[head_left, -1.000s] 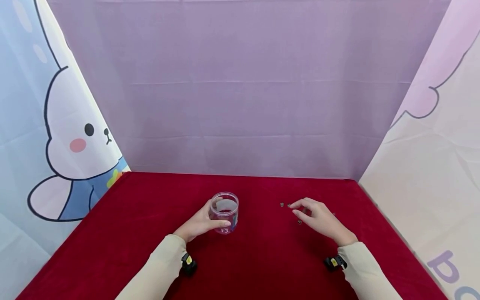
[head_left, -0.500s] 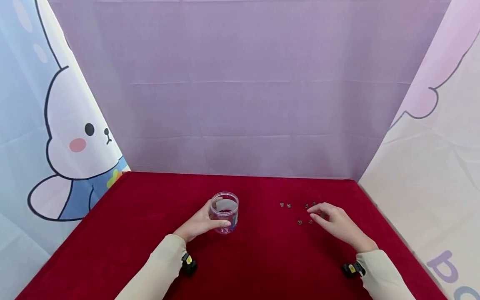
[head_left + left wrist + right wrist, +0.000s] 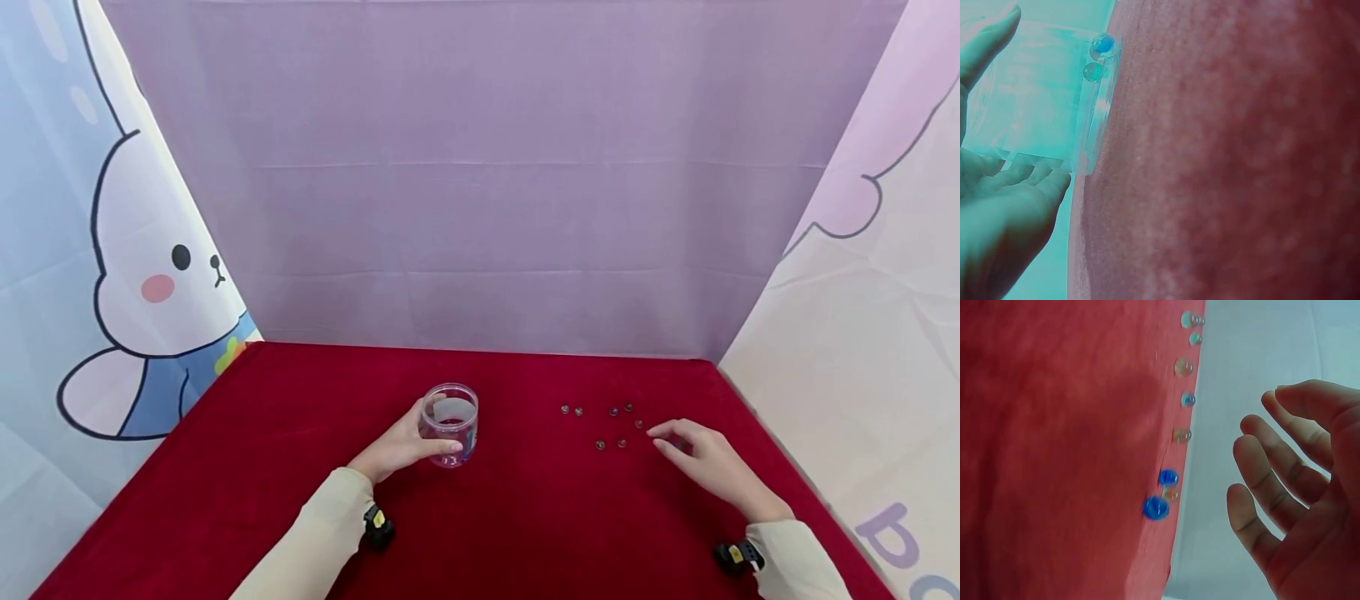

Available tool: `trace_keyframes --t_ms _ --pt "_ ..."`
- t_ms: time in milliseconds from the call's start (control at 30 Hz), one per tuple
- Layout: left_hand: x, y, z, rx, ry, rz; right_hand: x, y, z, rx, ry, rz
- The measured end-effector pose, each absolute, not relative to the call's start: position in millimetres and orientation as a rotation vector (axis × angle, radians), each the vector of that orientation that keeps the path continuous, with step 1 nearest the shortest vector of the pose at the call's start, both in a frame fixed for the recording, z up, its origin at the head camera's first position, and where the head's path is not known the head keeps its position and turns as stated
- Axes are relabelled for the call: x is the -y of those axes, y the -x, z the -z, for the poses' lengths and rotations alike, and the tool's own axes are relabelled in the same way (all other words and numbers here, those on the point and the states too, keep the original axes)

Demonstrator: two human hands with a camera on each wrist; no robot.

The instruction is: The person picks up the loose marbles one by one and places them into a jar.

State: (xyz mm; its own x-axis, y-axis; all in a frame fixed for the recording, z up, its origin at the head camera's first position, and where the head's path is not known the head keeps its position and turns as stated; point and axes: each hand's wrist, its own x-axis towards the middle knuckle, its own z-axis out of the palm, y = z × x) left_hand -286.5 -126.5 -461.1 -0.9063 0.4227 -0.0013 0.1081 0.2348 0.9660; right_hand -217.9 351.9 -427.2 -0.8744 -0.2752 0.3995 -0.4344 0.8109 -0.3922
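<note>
My left hand (image 3: 397, 446) grips a clear plastic jar (image 3: 467, 435) around its side, thumb in front; the jar's mouth faces up. In the left wrist view, a blue marble (image 3: 1102, 44) and a green marble (image 3: 1092, 72) show at the bottom of that jar (image 3: 1035, 94). On the red cloth to the right lie several small glass marbles (image 3: 613, 411). Just right of them hovers my right hand (image 3: 705, 458), fingers loosely bent. In the right wrist view this hand (image 3: 1310, 481) holds nothing visible, and a large blue marble (image 3: 1156, 508) sits among other clear and coloured ones.
Red cloth (image 3: 337, 383) covers the table. A purple curtain (image 3: 480, 208) hangs behind it, with a rabbit-printed sheet (image 3: 150, 233) on the left and a pale sheet (image 3: 885, 350) on the right.
My right hand has moved right and nearer to me, away from the marbles, uncovering several that it hid before. The left hand and the jar have stayed in place.
</note>
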Motion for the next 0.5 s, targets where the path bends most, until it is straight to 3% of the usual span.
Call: trace_keyframes --t_ms 500 --pt "126 287 460 -2.239 -0.515 -1.724 -379 212 429 2.718 -0.439 -0.696"
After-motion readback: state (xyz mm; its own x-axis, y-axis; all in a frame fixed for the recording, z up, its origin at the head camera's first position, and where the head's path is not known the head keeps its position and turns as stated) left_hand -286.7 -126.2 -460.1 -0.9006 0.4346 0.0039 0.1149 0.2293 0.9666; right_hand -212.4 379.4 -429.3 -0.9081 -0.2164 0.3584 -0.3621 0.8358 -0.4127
